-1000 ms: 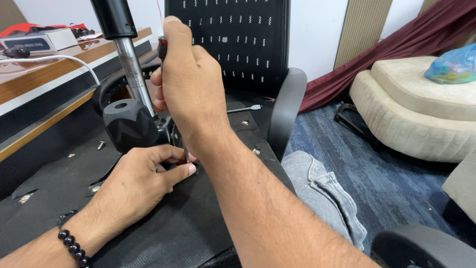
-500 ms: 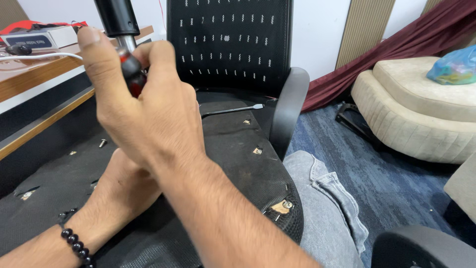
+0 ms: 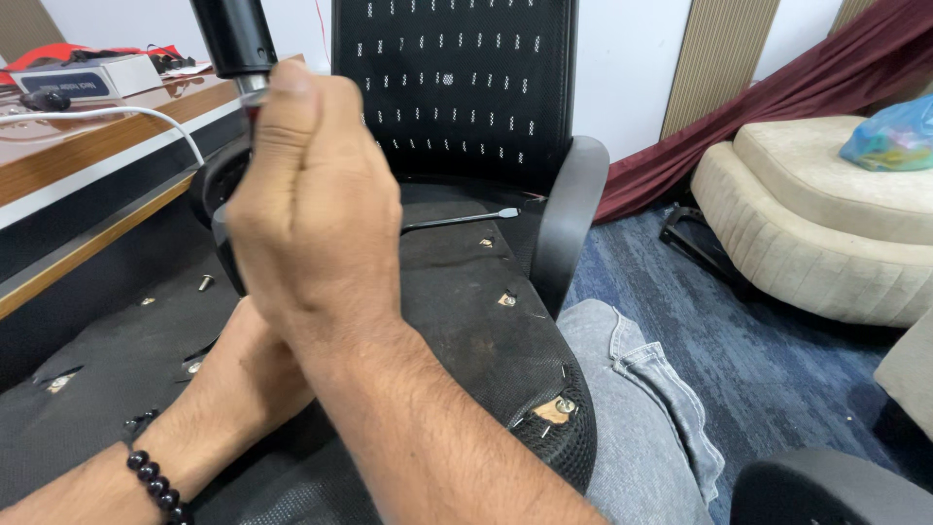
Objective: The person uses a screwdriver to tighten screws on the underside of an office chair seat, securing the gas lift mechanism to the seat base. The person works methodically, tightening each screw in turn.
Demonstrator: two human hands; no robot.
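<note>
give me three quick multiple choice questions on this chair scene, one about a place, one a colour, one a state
1. Where does the thin metal rod lie?
A. on the black mesh seat underside
B. on the beige round ottoman
C. on the blue carpet

2. What colour are the beads of the bracelet on the left wrist?
A. red
B. black
C. white

3. How is the right hand held?
A. flat and open
B. closed in a fist around a handle
C. resting on the knee

Answers:
1 A, the rod rests on the black mesh.
2 B, the beads look dark and glossy.
3 B, the fingers curl shut near the black gas cylinder.
</note>
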